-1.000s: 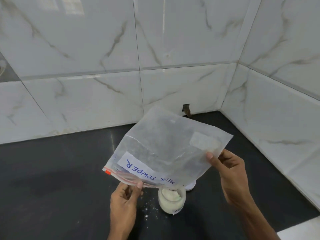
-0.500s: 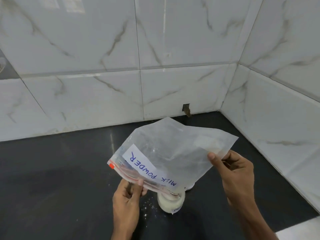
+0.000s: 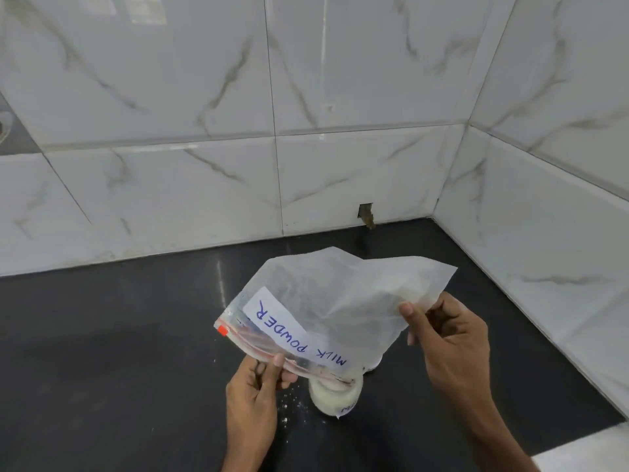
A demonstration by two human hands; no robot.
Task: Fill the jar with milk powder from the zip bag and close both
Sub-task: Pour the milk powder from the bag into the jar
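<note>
A clear zip bag [image 3: 340,304] with a white label reading MILK POWDER is held tilted over a small glass jar [image 3: 335,398]. The bag's zip edge, with a red slider end, points down at the jar's mouth and covers it. The jar stands on the black counter [image 3: 119,352] and holds white powder. My left hand [image 3: 253,393] pinches the zip edge left of the jar. My right hand [image 3: 449,338] grips the bag's raised bottom corner. The bag looks nearly flat. Behind the jar, a white lid [image 3: 371,366] peeks out under the bag.
White specks of spilled powder [image 3: 289,403] lie on the counter left of the jar. Marble-tiled walls [image 3: 306,97] close the counter at the back and right, meeting in a corner. A small hole [image 3: 366,212] shows low in the back wall.
The bag has dropped lower and flattened. Its zip edge has come down onto the jar's mouth, and both hands have lowered with it.
</note>
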